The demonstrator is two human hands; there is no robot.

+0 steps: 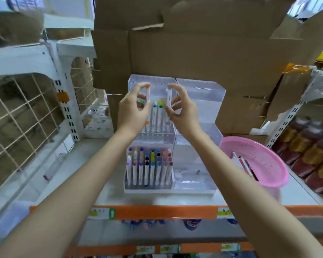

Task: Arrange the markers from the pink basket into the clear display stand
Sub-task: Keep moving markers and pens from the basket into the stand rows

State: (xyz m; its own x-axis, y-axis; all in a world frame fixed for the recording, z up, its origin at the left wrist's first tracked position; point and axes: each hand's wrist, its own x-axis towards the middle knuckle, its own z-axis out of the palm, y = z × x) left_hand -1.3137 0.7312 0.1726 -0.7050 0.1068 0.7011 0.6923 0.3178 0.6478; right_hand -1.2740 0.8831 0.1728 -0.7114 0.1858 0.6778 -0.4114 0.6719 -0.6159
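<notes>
The clear display stand rises in tiers on the shelf straight ahead. Its lower left tier is filled with several white markers with coloured caps. At the upper left tier, my left hand holds an orange-capped marker upright over the slots. My right hand pinches a white marker beside it. A few markers with blue and green caps stand in that tier between my hands. The pink basket sits to the right with several markers lying in it.
Brown cardboard boxes are stacked behind the stand. A white wire-grid shelf stands to the left. Packaged goods fill the shelf at far right. An orange shelf edge with price labels runs along the front.
</notes>
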